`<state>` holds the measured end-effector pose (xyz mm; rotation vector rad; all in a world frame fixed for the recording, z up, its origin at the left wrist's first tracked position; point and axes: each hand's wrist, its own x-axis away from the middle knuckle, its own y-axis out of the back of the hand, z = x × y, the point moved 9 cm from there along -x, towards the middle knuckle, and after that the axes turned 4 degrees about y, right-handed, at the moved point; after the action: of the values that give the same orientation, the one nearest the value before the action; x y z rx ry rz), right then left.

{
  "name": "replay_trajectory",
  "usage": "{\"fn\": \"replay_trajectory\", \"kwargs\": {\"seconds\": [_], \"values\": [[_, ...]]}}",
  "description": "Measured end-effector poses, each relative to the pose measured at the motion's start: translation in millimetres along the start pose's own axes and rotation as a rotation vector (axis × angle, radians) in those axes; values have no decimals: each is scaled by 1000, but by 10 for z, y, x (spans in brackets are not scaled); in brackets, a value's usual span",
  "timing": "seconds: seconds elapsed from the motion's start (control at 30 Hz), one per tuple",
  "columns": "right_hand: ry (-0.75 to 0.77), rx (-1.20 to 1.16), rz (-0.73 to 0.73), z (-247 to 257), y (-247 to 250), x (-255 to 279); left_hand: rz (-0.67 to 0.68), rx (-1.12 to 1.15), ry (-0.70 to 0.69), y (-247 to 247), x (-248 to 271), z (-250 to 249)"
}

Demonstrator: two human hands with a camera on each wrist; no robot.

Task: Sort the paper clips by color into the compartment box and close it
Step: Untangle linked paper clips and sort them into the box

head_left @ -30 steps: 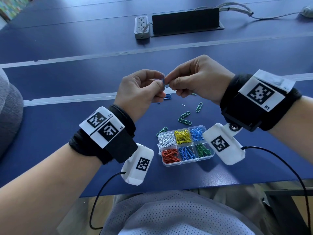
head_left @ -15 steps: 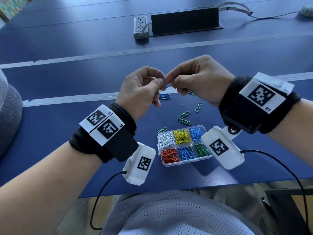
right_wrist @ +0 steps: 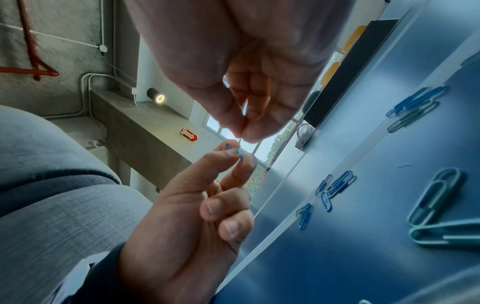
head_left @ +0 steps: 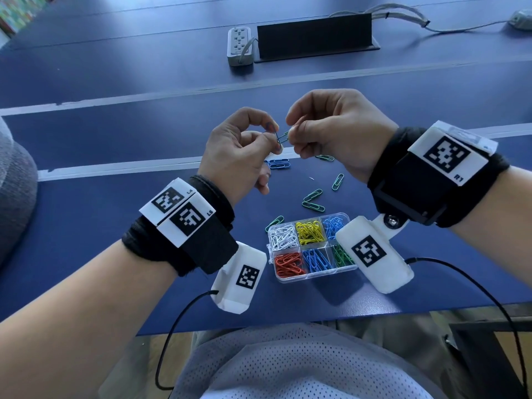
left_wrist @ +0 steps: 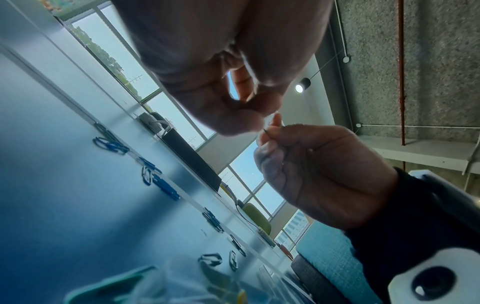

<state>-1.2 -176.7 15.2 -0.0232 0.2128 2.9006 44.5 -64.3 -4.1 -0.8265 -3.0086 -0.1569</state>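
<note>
Above the table, my left hand [head_left: 273, 133] pinches a blue paper clip [right_wrist: 233, 149] between thumb and forefinger. My right hand [head_left: 290, 133] pinches a second paper clip [head_left: 283, 137], which looks teal-green and hooks into the blue one. The fingertips of the two hands nearly meet. Below them, near the front edge, stands the clear compartment box [head_left: 316, 275], open, holding white, yellow, blue, orange and green clips in separate cells. My right wrist camera covers part of it. Loose green clips [head_left: 312, 201] and blue clips [head_left: 277, 164] lie on the table.
The blue table [head_left: 115, 211] has white seam lines across it. At the back stand a power strip [head_left: 240, 46] and a black cable cover [head_left: 313, 38]. A grey cushion [head_left: 14, 182] is at the left edge. Cables hang from both wrist cameras.
The hands have drawn slightly apart and the left hand has turned, so the linked clips now show between the fingertips. The box and loose clips have not moved.
</note>
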Motion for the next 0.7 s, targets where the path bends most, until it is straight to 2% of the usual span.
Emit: {"fn": "replay_trajectory", "kwargs": {"seconds": [0.17, 0.3, 0.5, 0.7], "values": [[-7, -53, -36, -22, 8, 4, -25, 11, 18, 33, -2, 25], [-101, -175, -83, -111, 64, -45, 5, -17, 28, -31, 39, 85], [-53, -17, -47, -64, 76, -56, -11, -121, -6, 10, 36, 87], [15, 16, -40, 33, 90, -65, -3, -52, 31, -6, 14, 81]]}}
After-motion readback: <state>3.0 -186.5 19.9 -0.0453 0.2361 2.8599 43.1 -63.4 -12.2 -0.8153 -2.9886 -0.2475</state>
